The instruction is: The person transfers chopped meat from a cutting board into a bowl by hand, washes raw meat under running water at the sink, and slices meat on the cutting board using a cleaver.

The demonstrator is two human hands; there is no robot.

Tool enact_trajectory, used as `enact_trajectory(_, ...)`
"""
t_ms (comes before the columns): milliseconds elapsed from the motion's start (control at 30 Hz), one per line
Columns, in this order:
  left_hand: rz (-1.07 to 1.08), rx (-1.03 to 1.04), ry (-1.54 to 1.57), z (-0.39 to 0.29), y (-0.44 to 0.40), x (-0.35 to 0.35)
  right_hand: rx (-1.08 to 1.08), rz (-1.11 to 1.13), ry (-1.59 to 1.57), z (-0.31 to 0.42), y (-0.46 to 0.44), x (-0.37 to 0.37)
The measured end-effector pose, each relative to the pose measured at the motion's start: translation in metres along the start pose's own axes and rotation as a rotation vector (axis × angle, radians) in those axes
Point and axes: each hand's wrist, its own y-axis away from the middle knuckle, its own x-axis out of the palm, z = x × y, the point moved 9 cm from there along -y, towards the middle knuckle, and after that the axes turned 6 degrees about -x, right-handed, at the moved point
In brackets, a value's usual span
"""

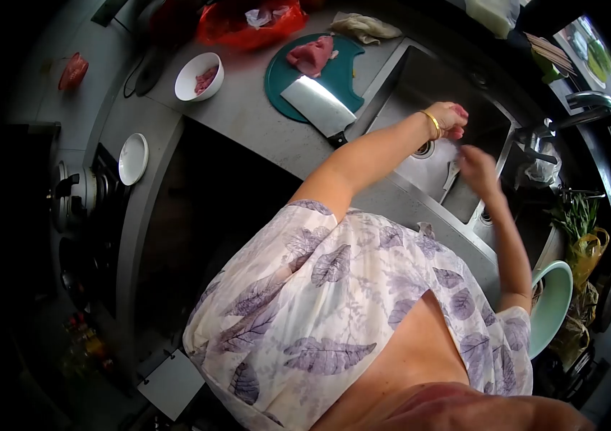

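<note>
My left hand (449, 122), with a gold bracelet at its wrist, is held over the sink (407, 118). Its fingers are curled, and pinkish-red shows at them; whether that is meat or the fingers themselves I cannot make out. Close by on the right, my right hand (479, 171) is smeared by motion, its fingers unclear. A pale, narrow object (452, 174) shows in the basin beside it. Left of the sink, a cleaver (320, 105) lies on a green cutting board (274, 82), near a chunk of raw meat (311, 55).
A white bowl (185, 80) holds meat pieces, with a red plastic bag (251, 27) behind. A cloth (365, 29) lies behind the board. The faucet (589, 108) is at right, a mint-green basin (555, 305) by my right arm. A white dish (133, 159) sits far left.
</note>
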Motion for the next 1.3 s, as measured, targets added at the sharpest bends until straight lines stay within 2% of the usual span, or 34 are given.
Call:
enact_trajectory(67,-0.021,0.034,0.008,-0.014,0.019,-0.001,0.052,0.159,0.004,0.048,-0.007,0.047)
enact_trajectory(100,-0.014,-0.001,-0.016,-0.012,0.017,-0.007,0.062,0.212,-0.131,0.058,-0.009,0.077)
enact_trajectory(167,-0.024,0.024,-0.295,-0.015,0.021,-0.017,-0.149,0.141,-0.138,0.109,-0.021,0.103)
enact_trajectory(233,0.011,0.056,-0.581,-0.010,0.010,-0.027,-0.234,0.205,-0.090,0.138,-0.032,0.137)
enact_trajectory(367,-0.278,0.131,-1.212,-0.010,0.027,-0.038,-0.362,0.122,-0.001,0.173,-0.056,0.167)
enact_trajectory(467,-0.235,0.186,-1.301,-0.015,0.054,-0.043,-0.271,0.042,0.052,0.181,-0.068,0.184)
enact_trajectory(500,-0.212,0.282,-1.338,-0.016,0.041,-0.046,-0.277,0.025,0.135,0.176,-0.069,0.191)
enact_trajectory(567,-0.118,0.337,-1.235,-0.038,0.058,-0.062,-0.279,0.007,0.295,0.179,-0.075,0.210)
enact_trajectory(600,-0.070,0.360,-1.184,-0.048,0.066,-0.073,-0.104,0.055,0.307,0.169,-0.078,0.214)
enact_trajectory(667,-0.026,0.481,-1.045,-0.074,0.073,-0.102,0.255,0.147,0.319,0.165,-0.082,0.201)
enact_trajectory(767,-0.182,0.534,-0.925,-0.140,0.139,-0.159,0.288,0.001,0.205,0.159,-0.068,0.170)
enact_trajectory(800,-0.109,0.657,-0.918,-0.160,0.155,-0.174,0.335,-0.026,0.165,0.160,-0.058,0.156)
enact_trajectory(833,-0.144,0.719,-0.872,-0.179,0.177,-0.193,0.399,-0.057,0.144,0.153,-0.042,0.147)
enact_trajectory(867,-0.283,0.731,-0.992,-0.199,0.202,-0.205,0.462,-0.089,0.126,0.146,-0.024,0.138)
enact_trajectory(900,-0.250,0.763,-0.917,-0.198,0.178,-0.239,0.490,-0.181,0.069,0.145,-0.007,0.123)
enact_trajectory(933,-0.334,0.768,-0.963,-0.211,0.207,-0.241,0.509,-0.268,0.014,0.148,0.008,0.108)
enact_trajectory(967,-0.399,1.080,-1.155,-0.211,0.234,-0.245,0.531,-0.397,-0.116,0.165,0.026,0.089)
enact_trajectory(1000,-0.416,1.143,-1.292,-0.194,0.231,-0.248,0.572,-0.452,-0.274,0.172,0.032,0.070)
enact_trajectory(1033,-0.436,1.210,-1.428,-0.177,0.229,-0.247,0.509,-0.539,-0.409,0.181,0.027,0.058)
enact_trajectory(1067,-0.459,1.284,-1.561,-0.159,0.226,-0.246,0.405,-0.580,-0.391,0.191,0.016,0.042)
enact_trajectory(1100,-0.388,1.123,-1.673,-0.133,0.211,-0.254,0.398,-0.615,-0.350,0.197,0.007,0.030)
enact_trajectory(1167,-0.434,1.079,-1.626,-0.124,0.231,-0.254,0.412,-0.658,-0.322,0.214,-0.018,0.016)
enact_trajectory(1233,-0.570,1.226,-1.549,-0.141,0.270,-0.257,0.415,-0.732,-0.336,0.233,-0.032,0.011)
enact_trajectory(1300,-0.680,1.171,-1.273,-0.151,0.273,-0.297,0.315,-0.635,-0.226,0.219,-0.047,0.023)
